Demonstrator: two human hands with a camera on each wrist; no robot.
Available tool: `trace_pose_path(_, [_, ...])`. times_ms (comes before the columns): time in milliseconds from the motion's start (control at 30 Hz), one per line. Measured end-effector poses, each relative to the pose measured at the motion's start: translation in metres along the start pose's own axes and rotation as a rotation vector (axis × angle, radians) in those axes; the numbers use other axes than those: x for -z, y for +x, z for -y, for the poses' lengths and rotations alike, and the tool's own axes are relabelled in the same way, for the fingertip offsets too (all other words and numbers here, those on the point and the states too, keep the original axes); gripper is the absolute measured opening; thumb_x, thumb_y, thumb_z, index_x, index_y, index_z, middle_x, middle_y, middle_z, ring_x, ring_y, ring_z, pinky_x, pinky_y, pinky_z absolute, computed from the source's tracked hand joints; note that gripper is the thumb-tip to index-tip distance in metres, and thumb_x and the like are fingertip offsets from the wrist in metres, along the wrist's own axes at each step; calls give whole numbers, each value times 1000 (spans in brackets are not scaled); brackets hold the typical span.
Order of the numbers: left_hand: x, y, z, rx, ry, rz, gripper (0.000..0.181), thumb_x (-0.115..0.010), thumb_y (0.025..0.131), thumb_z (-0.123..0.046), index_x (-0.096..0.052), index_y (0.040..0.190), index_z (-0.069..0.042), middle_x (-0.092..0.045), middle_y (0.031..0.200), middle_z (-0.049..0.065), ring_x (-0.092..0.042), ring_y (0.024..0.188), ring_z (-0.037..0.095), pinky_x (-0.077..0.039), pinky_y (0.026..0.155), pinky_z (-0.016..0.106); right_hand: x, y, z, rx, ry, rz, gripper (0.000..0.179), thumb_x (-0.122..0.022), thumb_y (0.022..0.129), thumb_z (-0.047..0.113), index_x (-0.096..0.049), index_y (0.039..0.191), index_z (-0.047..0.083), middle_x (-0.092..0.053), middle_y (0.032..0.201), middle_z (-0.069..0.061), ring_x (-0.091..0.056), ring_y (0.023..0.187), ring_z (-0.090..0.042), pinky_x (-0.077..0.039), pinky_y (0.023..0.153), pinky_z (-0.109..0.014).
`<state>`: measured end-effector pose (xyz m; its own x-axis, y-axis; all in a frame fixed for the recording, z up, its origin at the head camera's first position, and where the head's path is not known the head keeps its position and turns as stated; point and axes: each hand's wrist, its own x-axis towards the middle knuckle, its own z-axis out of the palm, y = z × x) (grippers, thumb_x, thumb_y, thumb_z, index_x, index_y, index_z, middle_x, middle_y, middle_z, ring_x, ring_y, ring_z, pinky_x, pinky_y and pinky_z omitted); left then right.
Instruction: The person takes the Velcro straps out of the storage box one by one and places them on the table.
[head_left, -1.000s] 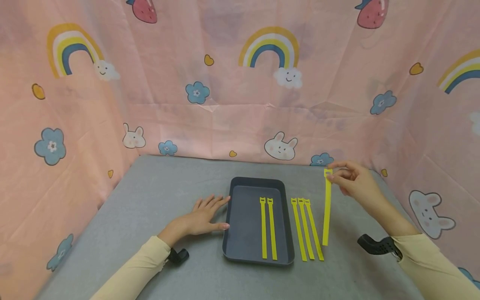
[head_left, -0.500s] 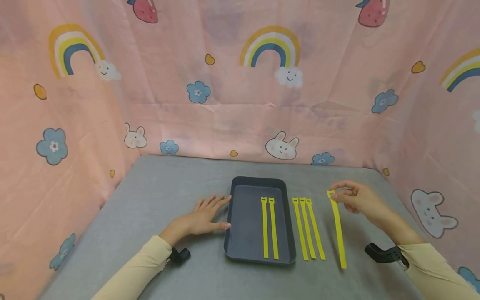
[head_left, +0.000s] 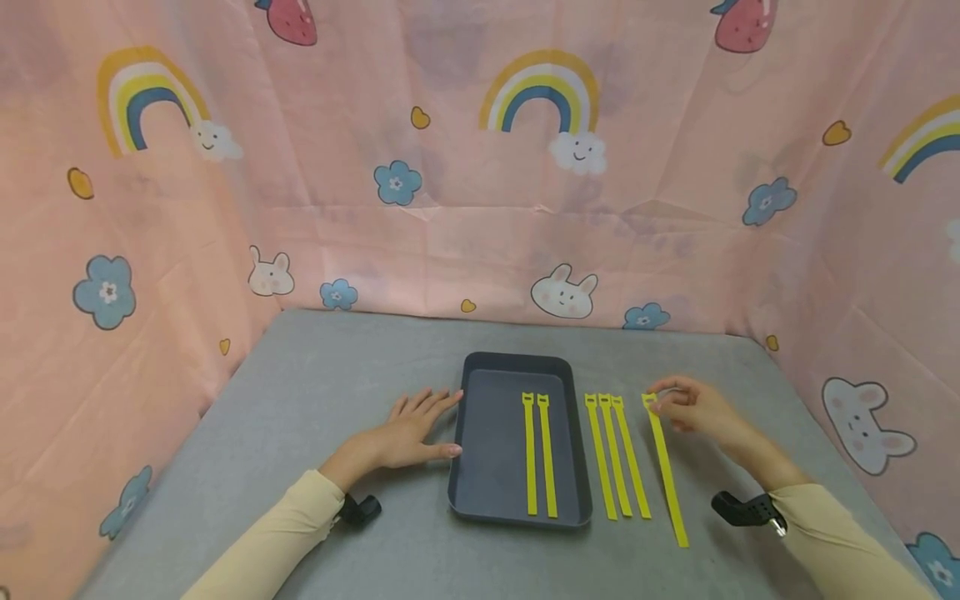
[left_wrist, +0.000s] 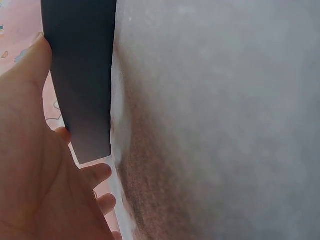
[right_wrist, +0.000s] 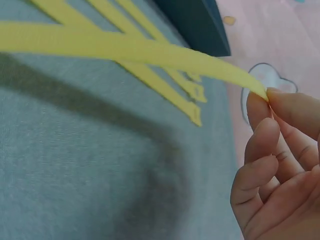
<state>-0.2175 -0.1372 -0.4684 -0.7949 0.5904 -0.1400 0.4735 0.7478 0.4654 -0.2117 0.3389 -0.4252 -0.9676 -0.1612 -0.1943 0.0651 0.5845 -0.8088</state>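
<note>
My right hand [head_left: 701, 410] pinches a yellow cable strap [head_left: 667, 475] by its slotted head, between thumb and forefinger. The strap slants down toward the front; in the right wrist view the held strap [right_wrist: 140, 50] bows above the table, casting a shadow. Left of it lie three matching yellow straps [head_left: 615, 458] side by side on the table. Two more yellow straps [head_left: 546, 458] lie parallel in the right half of the dark grey tray [head_left: 487, 467]. My left hand [head_left: 408, 433] has its fingers spread, fingertips and thumb at the tray's left edge.
A grey cloth-covered table [head_left: 360, 350] carries everything. Pink patterned curtain [head_left: 420, 250] closes off the back and both sides. A black wrist camera mount [head_left: 746, 508] juts from my right wrist, another mount [head_left: 360, 510] from my left.
My right hand has come down toward the table with the strap, going slightly right, then back left toward the three loose straps. The left hand and the tray stay where they were.
</note>
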Motion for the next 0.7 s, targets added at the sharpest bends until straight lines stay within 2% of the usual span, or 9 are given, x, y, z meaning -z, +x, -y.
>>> trace_pose_path(233, [0, 0, 0, 0, -6, 1, 88, -49, 91, -70, -7, 160, -35, -12, 168, 8, -3, 156, 37, -1, 121, 66, -10, 11, -7, 3, -58, -60, 51, -67, 94, 39, -53, 131, 7, -68, 90, -3, -58, 70, -15, -48, 63, -29])
trace_pose_path(433, [1, 1, 0, 4, -1, 2, 88, -49, 91, -70, -7, 160, -35, -12, 168, 8, -3, 156, 37, 0, 121, 66, -14, 19, -13, 41, -61, -80, 44, -67, 95, 30, -54, 128, 3, -68, 86, -4, -58, 68, -15, -48, 60, -29])
trace_pose_path(700, [1, 0, 0, 5, -5, 4, 87, -49, 92, -69, -7, 160, -35, -12, 168, 8, -3, 156, 37, 0, 122, 65, -16, 30, -22, 61, -59, -118, 40, -68, 95, 27, -56, 125, 3, -66, 80, -5, -56, 63, -16, -47, 56, -30])
